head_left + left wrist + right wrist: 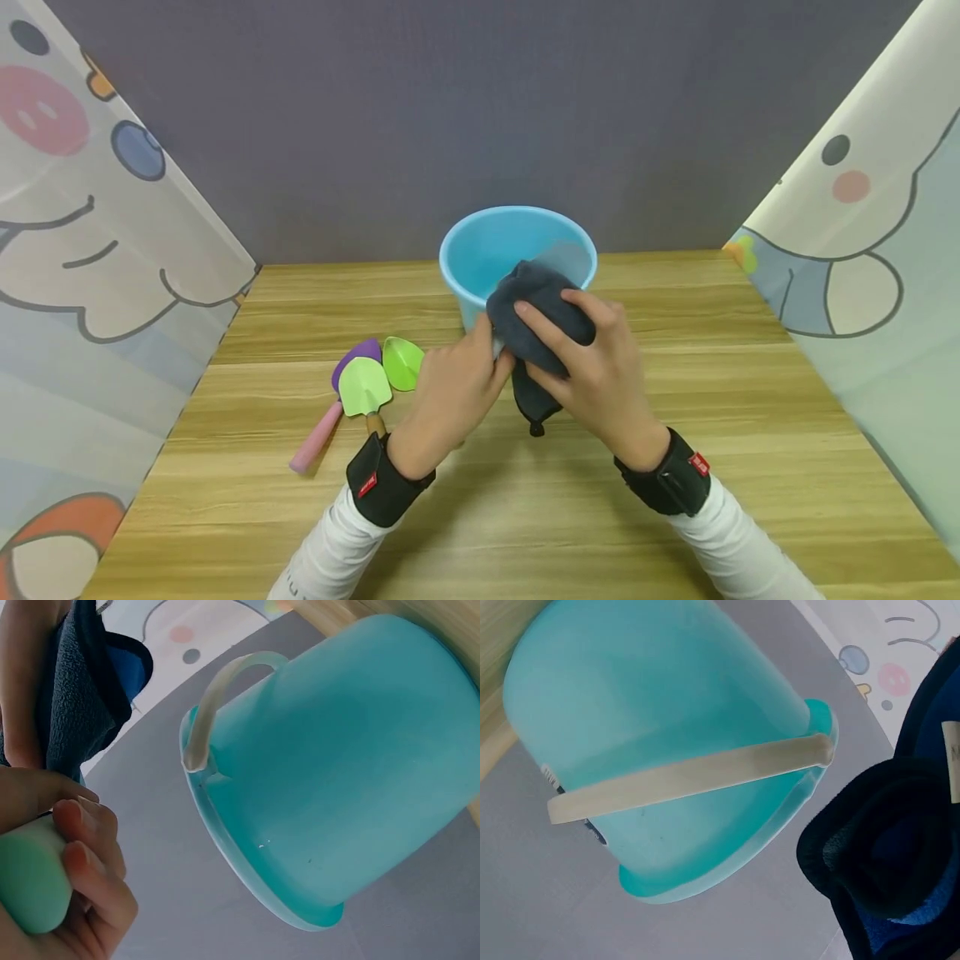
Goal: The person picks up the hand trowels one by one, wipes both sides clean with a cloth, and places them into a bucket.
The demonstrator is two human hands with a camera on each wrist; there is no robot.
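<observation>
My left hand (452, 387) has its fingers curled round the rounded mint-green handle (34, 881) of a tool. Most of that tool is hidden by the hands and a dark blue towel (532, 312). In my right hand (600, 371) I grip this towel, bunched up with its fingers spread over it. One corner of the towel (885, 840) hangs below, showing a brighter blue underside and a black edge. Both hands meet in front of the near rim of a light blue bucket (468, 312). Past the towel, a pale grey-blue flat shape (566, 260) overlaps the bucket's mouth.
Left of the hands, a purple trowel with a pink handle (318, 437) lies under a light green trowel (365, 385). A brighter green blade (401, 364) is beside them, partly behind the left hand. A grey wall (480, 108) rises behind the wooden table (750, 500).
</observation>
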